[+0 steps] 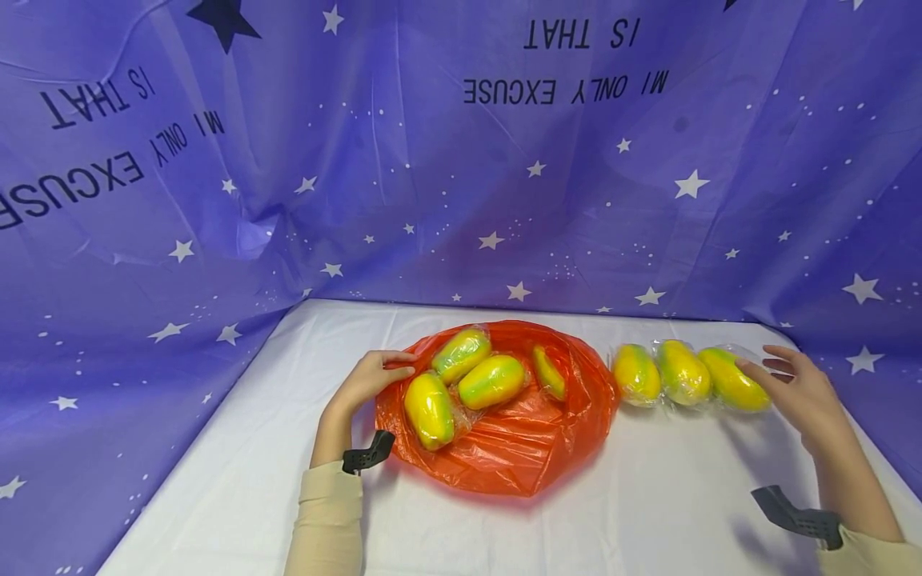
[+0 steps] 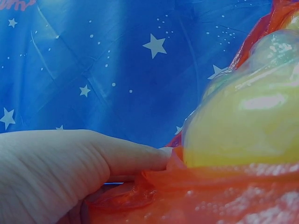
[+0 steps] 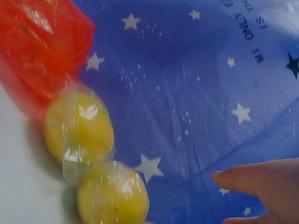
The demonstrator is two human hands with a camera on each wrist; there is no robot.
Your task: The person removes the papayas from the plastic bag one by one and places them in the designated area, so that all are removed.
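A red plastic bag [image 1: 504,448] lies spread open on the table, with several yellow-green mangoes [image 1: 493,382] in clear wrap inside it. Its left rim is pinched by my left hand [image 1: 363,380]; in the left wrist view the thumb [image 2: 135,156] presses on the red film beside a wrapped mango [image 2: 243,126]. Right of the bag, three more wrapped mangoes stand in a row: one by the bag [image 1: 637,374], one in the middle [image 1: 683,373] and one at the right end [image 1: 735,379]. Beside that last one, my right hand [image 1: 799,392] hovers with fingers spread and holds nothing.
A white cloth [image 1: 238,480] covers the table. Purple star-printed curtains [image 1: 432,184] hang behind it and along both sides. Black wrist mounts sit on the left wrist [image 1: 369,453] and the right wrist [image 1: 795,516].
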